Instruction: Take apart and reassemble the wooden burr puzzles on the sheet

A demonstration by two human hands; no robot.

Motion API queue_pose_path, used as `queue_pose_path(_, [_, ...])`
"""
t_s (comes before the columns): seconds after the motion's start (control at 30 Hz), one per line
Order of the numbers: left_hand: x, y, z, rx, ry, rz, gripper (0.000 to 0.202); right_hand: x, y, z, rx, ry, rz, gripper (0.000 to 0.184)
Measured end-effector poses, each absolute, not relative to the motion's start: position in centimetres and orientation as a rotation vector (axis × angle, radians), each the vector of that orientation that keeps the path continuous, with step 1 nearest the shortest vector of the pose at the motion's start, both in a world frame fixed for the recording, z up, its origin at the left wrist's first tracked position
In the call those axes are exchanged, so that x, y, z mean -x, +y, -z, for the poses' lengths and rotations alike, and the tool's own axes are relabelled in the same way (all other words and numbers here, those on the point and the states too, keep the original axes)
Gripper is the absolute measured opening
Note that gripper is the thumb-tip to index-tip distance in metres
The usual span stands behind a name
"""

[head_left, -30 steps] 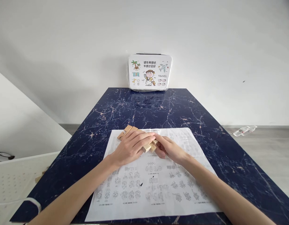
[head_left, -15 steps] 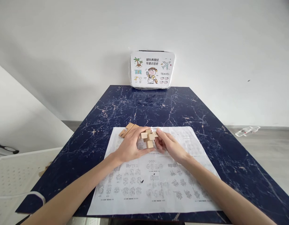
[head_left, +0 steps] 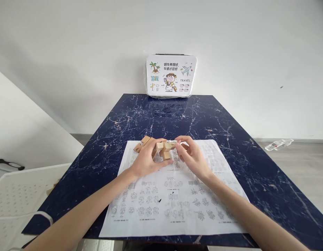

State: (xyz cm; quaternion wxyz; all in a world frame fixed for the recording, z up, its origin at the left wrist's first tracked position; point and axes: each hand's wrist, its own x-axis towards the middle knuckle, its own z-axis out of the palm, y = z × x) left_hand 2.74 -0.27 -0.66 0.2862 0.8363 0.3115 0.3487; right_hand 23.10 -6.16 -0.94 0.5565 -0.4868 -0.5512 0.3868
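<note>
A cluster of light wooden puzzle blocks (head_left: 163, 149) is held just above a printed instruction sheet (head_left: 172, 198) on a dark blue marbled table (head_left: 224, 122). My left hand (head_left: 144, 162) grips the cluster from the left, fingers curled round it. From the right, my right hand (head_left: 192, 157) pinches the cluster's top with bent fingers. Two loose wooden pieces (head_left: 143, 143) lie on the sheet's far left corner, just beyond my left hand.
A white illustrated box (head_left: 171, 75) marked TRAVEL leans against the wall at the table's far edge. A white perforated tray (head_left: 17, 191) sits to the left, below table level. A plastic bottle (head_left: 278, 144) lies on the floor at right.
Both hands have lifted the wooden cluster off the sheet and turned it; my left hand, which lay flat over the blocks, now grips them from the side. The view has tilted slightly.
</note>
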Motion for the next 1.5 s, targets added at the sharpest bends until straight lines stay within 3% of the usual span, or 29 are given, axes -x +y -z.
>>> queue_pose_path(0.2, [-2.8,-0.4,0.4,-2.3,0.838,-0.99,0.059,-22.9,-6.4,0.8,1.193,-1.481,-0.71,0.025])
queue_pose_path(0.8, [-2.9,-0.5,-0.3,-2.291,0.804,-1.026,0.053,-23.0,-6.1,1.5,1.215,-1.599,-0.949,0.031])
queue_pose_path(1.5, [-2.7,-0.2,-0.5,-2.058,0.689,-0.973,0.044,-23.4,-6.1,1.9,1.155,-1.674,-0.818,0.018])
